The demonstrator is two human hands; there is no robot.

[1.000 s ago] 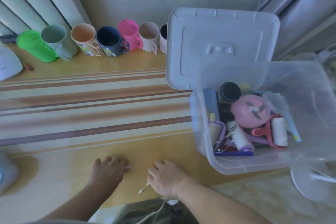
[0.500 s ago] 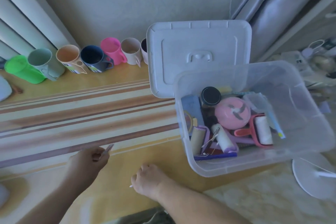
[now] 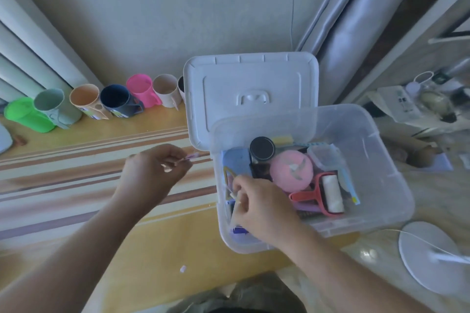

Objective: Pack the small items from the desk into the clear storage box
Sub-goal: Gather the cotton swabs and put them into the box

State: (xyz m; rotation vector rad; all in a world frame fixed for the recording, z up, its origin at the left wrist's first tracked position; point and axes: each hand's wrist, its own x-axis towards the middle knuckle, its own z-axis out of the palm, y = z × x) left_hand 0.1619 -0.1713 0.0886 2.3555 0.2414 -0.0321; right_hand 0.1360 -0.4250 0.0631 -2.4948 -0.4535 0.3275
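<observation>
The clear storage box (image 3: 386,185) stands open at the desk's right end, holding a pink ball (image 3: 291,170), a black-capped jar (image 3: 262,148), a red lint roller (image 3: 328,194) and other small items. My right hand (image 3: 262,207) is inside the box's near-left corner, pinching a cotton swab (image 3: 232,195). My left hand (image 3: 152,173) hovers above the striped desk just left of the box, pinching a small thin pinkish stick (image 3: 189,157). A tiny white scrap (image 3: 182,269) lies on the desk near the front edge.
The box's white lid (image 3: 251,89) leans upright behind it against the wall. Several coloured mugs (image 3: 117,99) line the desk's back edge. A white round lamp base (image 3: 429,256) sits at the right, with cluttered shelves (image 3: 419,104) beyond.
Both hands have lifted off the desk and moved right. The right hand with its swab has gone into the box; the left hand has risen with the small stick toward the box.
</observation>
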